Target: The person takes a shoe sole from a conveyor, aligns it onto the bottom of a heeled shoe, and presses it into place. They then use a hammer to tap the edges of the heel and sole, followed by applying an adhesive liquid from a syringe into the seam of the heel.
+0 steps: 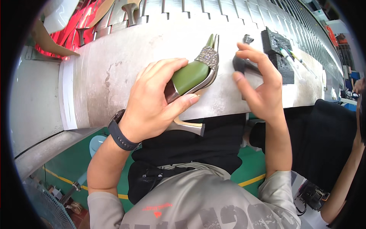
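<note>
My left hand (150,101) is wrapped round a green high-heeled shoe (190,77), holding it above the front part of the bench. The shoe has a pointed toe directed away from me, a rough glittery band (208,57) across its front and a pale metallic heel (188,127) sticking out below my hand. My right hand (263,78) hovers to the right, thumb and fingers apart. Just beyond its fingertips lies a dark hand tool (239,65) with a metal end, partly hidden by the hand, so its kind is unclear.
Black foam blocks (275,42) with pen-like tools (291,61) lie on the right of the bench (114,49). Behind runs a slatted metal conveyor (198,9), with more shoes (131,9) at the far left. Another person's arm (345,179) is at the right edge.
</note>
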A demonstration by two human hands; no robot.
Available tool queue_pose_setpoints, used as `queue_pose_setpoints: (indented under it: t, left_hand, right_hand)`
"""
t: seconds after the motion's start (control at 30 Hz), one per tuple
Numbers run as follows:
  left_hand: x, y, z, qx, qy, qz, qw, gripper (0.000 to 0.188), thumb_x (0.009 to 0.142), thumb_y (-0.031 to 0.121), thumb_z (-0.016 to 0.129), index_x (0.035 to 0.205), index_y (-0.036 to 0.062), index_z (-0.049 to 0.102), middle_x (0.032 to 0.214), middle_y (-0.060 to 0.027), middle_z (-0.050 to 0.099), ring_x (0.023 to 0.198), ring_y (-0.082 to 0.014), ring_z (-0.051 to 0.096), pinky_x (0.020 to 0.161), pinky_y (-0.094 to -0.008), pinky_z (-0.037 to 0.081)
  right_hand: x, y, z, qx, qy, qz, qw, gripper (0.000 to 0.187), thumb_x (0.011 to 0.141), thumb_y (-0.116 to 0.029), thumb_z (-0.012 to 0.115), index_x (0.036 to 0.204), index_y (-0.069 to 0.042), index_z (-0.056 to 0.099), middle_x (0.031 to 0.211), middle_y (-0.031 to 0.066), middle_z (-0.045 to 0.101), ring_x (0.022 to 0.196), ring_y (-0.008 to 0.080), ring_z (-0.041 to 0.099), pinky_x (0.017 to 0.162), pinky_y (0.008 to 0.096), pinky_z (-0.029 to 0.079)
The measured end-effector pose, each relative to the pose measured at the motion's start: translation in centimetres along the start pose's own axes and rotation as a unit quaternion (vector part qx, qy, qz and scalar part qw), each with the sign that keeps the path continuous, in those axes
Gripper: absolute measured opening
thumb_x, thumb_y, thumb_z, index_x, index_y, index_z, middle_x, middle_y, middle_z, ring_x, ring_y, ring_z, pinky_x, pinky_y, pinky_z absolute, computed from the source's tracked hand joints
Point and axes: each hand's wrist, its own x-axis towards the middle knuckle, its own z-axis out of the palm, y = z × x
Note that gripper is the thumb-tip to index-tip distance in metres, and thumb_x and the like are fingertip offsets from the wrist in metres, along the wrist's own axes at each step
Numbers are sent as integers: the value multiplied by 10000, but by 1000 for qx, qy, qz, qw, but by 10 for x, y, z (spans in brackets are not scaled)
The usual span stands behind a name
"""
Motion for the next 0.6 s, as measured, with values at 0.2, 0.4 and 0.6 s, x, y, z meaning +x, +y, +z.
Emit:
queue_pose_setpoints:
  t: [0.2,0.4,0.6]
  left_hand:
    - [23,15,-1,-55,-49,-44,996,600,989,185,759,1494,-60,546,1383,-229,675,1266,-299,661,1115,-386,480]
    - [47,28,17,-78,-3,-81,994,525,974,202,678,1381,-118,591,1069,-307,733,986,-427,743,899,-416,574]
    - [50,27,23,-30,-1,-99,995,570,914,246,727,1354,-102,625,1022,-299,732,929,-442,742,852,-448,582]
  right_hand:
    - [-14,28,-10,-189,-25,-8,982,533,833,87,614,1341,-47,703,1175,162,706,1079,376,649,957,461,536]
    - [-5,33,-4,-205,-65,48,975,537,825,81,612,1338,-48,699,1096,154,690,1047,355,651,906,444,543]
    - [-7,9,-12,220,30,198,955,310,903,-109,837,1192,-23,766,968,97,770,831,155,723,764,300,573]
